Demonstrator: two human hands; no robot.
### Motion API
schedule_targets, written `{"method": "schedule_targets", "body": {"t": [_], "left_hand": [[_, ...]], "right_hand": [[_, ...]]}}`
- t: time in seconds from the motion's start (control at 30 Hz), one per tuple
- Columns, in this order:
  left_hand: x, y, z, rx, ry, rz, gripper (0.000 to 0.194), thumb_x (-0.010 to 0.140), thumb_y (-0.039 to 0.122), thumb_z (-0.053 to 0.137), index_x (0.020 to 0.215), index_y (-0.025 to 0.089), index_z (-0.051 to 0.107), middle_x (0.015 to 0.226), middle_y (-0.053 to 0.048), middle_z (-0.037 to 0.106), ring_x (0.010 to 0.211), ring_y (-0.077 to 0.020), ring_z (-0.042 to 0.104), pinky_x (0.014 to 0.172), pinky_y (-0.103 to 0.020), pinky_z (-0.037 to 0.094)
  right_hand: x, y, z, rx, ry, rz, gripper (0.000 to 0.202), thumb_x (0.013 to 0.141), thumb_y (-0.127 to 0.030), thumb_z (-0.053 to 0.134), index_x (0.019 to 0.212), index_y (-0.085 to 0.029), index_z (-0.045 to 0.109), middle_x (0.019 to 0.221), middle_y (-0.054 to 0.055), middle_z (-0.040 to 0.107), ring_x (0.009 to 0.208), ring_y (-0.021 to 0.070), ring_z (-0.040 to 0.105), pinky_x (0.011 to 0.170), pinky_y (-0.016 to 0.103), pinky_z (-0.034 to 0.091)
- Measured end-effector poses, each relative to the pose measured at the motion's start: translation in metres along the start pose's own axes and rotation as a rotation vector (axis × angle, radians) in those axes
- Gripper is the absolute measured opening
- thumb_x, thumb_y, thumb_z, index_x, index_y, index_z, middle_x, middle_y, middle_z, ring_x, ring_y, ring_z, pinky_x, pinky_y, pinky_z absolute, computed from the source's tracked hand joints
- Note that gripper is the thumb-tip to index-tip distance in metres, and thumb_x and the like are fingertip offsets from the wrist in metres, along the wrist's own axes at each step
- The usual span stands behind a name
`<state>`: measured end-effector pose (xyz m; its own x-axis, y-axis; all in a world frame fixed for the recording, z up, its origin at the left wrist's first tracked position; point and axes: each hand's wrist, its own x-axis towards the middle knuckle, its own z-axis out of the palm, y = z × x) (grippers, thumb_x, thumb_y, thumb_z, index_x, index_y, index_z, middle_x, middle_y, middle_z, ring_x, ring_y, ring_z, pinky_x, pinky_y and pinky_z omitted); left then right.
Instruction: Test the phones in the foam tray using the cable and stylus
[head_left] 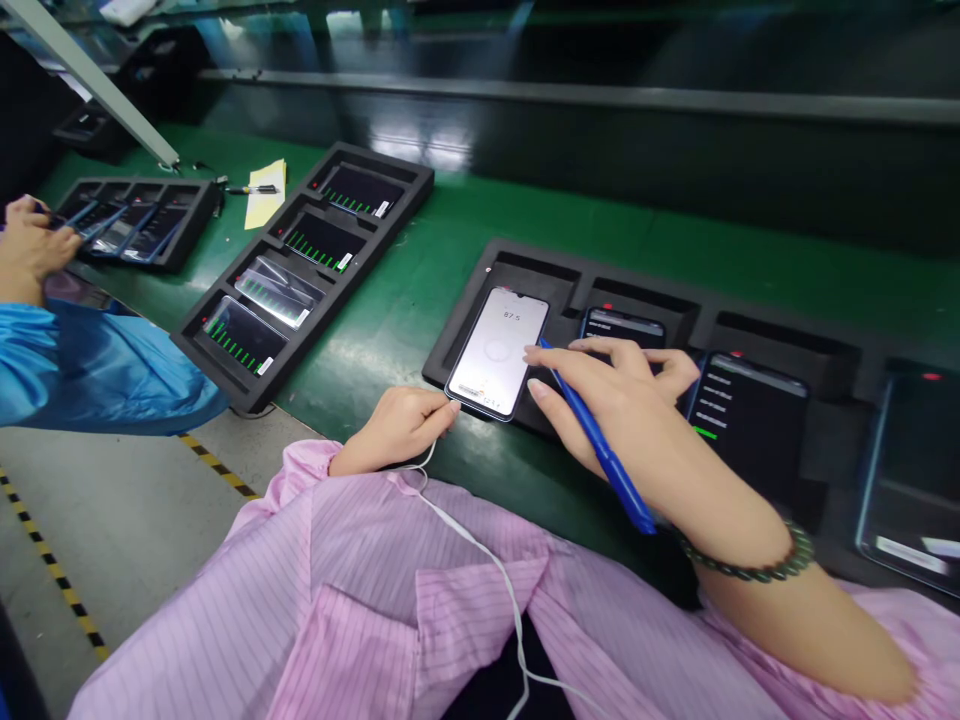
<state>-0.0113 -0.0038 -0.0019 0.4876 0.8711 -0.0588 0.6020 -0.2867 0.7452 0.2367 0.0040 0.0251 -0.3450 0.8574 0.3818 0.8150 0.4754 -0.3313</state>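
Note:
A smartphone (498, 352) with a lit white screen lies tilted at the left end of a black foam tray (517, 262), its lower end over the tray's front edge. At its lower left corner my left hand (405, 425) is closed in a pinch, with a white cable (472, 540) trailing from the fingers; the cable's end is hidden. My right hand (622, 400) grips a blue pen (600, 440), its tip beside the phone's right edge. Two fingertips reach close to the screen. Dark-screened phones (750, 430) lie in the tray's other slots, partly covered by my right hand.
Left of my tray, a second black tray (319, 330) holds several phones with green bars. Behind it lie yellow paper (264, 205) and a black pen (255, 189). A co-worker's hand (34, 245) and blue sleeve (90, 350) are beside another tray (196, 215) at far left.

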Motion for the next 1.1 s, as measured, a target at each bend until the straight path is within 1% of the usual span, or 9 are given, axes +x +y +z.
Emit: {"method": "schedule_targets", "body": {"t": [0.2,0.3,0.4,0.5,0.67,0.8,0.9,1.0,1.1], "left_hand": [[-0.001,0.002,-0.001,0.033,0.019,0.024,0.042,0.101,0.03,0.045,0.062,0.018,0.054,0.06,0.0,0.063,0.057,-0.0112,0.058,0.06,-0.025,0.039],[-0.001,0.002,-0.001,0.052,0.042,0.057,0.044,0.102,0.031,0.043,0.06,0.019,0.047,0.056,0.001,0.056,0.054,-0.0107,0.052,0.058,-0.025,0.036],[-0.001,0.002,-0.001,0.069,0.049,0.089,0.046,0.102,0.033,0.042,0.058,0.02,0.042,0.052,0.002,0.047,0.051,-0.0103,0.045,0.055,-0.027,0.032],[-0.001,0.002,0.0,0.084,0.057,0.11,0.047,0.102,0.033,0.042,0.058,0.02,0.04,0.051,0.003,0.044,0.05,-0.0106,0.042,0.055,-0.027,0.031],[-0.001,0.001,0.001,0.071,0.072,0.135,0.047,0.102,0.032,0.042,0.057,0.02,0.036,0.051,0.003,0.041,0.049,-0.0107,0.038,0.055,-0.027,0.029],[0.0,0.001,0.002,0.042,0.079,0.141,0.046,0.102,0.032,0.042,0.058,0.021,0.033,0.051,0.004,0.038,0.049,-0.0109,0.035,0.055,-0.028,0.028],[0.0,0.002,0.001,0.039,0.064,0.131,0.045,0.102,0.033,0.042,0.059,0.021,0.034,0.051,0.004,0.038,0.05,-0.0111,0.035,0.055,-0.028,0.028],[0.0,0.002,0.001,0.032,0.053,0.115,0.045,0.101,0.033,0.042,0.059,0.021,0.035,0.051,0.004,0.038,0.051,-0.0111,0.036,0.056,-0.028,0.029],[0.0,0.002,0.001,0.023,0.064,0.111,0.045,0.101,0.033,0.042,0.058,0.021,0.034,0.051,0.003,0.038,0.051,-0.0111,0.036,0.056,-0.028,0.029]], "right_hand": [[0.032,0.018,0.015,-0.038,-0.099,-0.054,0.033,0.09,-0.025,0.049,0.121,-0.023,0.061,0.106,0.013,0.071,0.111,0.0357,0.056,0.093,0.058,0.03],[0.038,0.022,0.023,-0.063,-0.142,-0.039,0.035,0.088,-0.022,0.046,0.12,-0.022,0.061,0.106,0.012,0.07,0.11,0.0354,0.056,0.094,0.058,0.031],[0.035,0.023,0.024,-0.062,-0.109,-0.017,0.033,0.088,-0.023,0.047,0.117,-0.024,0.061,0.1,0.01,0.07,0.109,0.0341,0.055,0.092,0.057,0.031],[0.029,0.024,0.02,-0.059,-0.05,0.015,0.03,0.087,-0.024,0.048,0.114,-0.025,0.062,0.094,0.009,0.068,0.108,0.034,0.055,0.092,0.056,0.031],[0.019,0.024,0.013,-0.057,-0.006,0.051,0.028,0.087,-0.025,0.052,0.112,-0.027,0.065,0.099,0.01,0.066,0.106,0.0333,0.054,0.089,0.051,0.033],[0.008,0.014,0.012,-0.024,-0.025,0.012,0.033,0.087,-0.024,0.052,0.117,-0.028,0.064,0.107,0.009,0.066,0.109,0.0329,0.054,0.092,0.051,0.033],[0.004,0.005,0.014,0.017,-0.052,-0.032,0.033,0.084,-0.02,0.053,0.114,-0.031,0.064,0.103,0.007,0.068,0.108,0.0322,0.055,0.092,0.05,0.033],[0.003,0.001,0.015,0.037,-0.027,-0.061,0.03,0.082,-0.017,0.053,0.106,-0.029,0.066,0.098,0.006,0.069,0.105,0.0315,0.056,0.091,0.05,0.033],[0.004,0.001,0.013,0.037,-0.005,-0.072,0.031,0.082,-0.016,0.05,0.106,-0.027,0.066,0.1,0.007,0.068,0.104,0.0302,0.059,0.092,0.051,0.033]]}}
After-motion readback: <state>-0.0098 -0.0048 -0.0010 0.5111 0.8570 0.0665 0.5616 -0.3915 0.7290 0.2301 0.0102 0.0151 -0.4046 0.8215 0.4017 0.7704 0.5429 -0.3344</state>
